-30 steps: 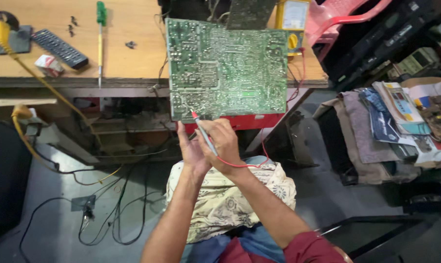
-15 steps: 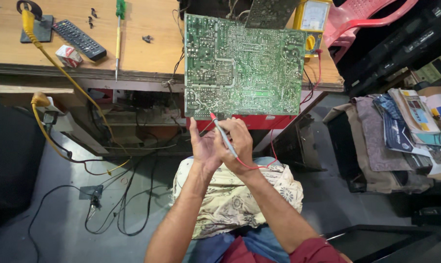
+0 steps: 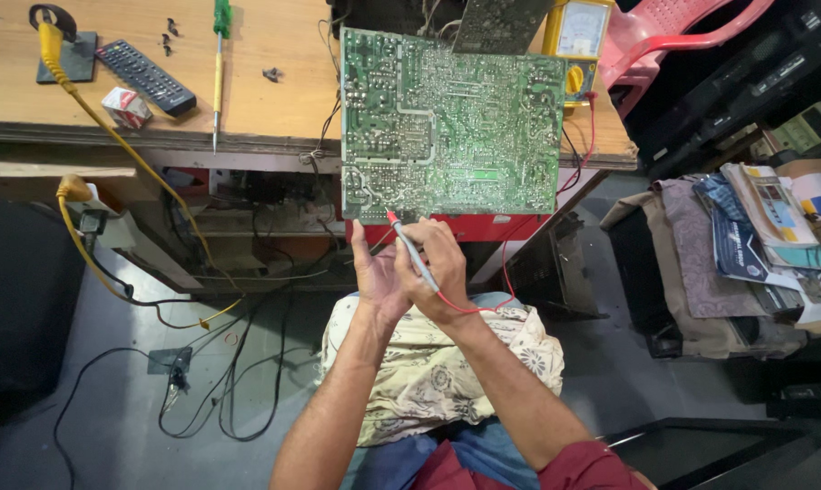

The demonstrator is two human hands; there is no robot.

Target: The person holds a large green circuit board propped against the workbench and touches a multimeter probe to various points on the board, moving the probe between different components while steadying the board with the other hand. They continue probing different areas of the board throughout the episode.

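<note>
- The red test probe (image 3: 414,252) lies slantwise in the right hand (image 3: 439,272), whose fingers are closed around its shaft like a pen; its tip points up and to the left, at or just under the lower edge of the circuit board.
- The left hand (image 3: 374,277) sits pressed against the right one, palm open, fingers stretched upward toward the board and clamped on nothing; whether its fingertips touch the board's edge cannot be told.
- A thin red lead (image 3: 483,304) runs from the probe's rear, loops below the right wrist, then climbs along the right side of the board.
- Directly above the grip stands the green circuit board (image 3: 451,127), solder side to the camera, propped at the front edge of the wooden workbench (image 3: 265,91).
- Beyond the board's upper right corner, a yellow multimeter (image 3: 578,36) rests on the bench.
- Well to the left of the grip, on the bench top: a green-handled screwdriver (image 3: 218,63), a black remote control (image 3: 145,77), a small white and red box (image 3: 125,106) and a yellow cable (image 3: 111,136) trailing off the edge.
- Below the hands, a patterned cloth (image 3: 437,372) covers the person's lap.
- Lower left, black cables (image 3: 220,381) sprawl on the grey floor.
- Far right, folded fabrics and papers (image 3: 746,236) are stacked; a pink plastic chair (image 3: 673,36) stands up beyond them.
</note>
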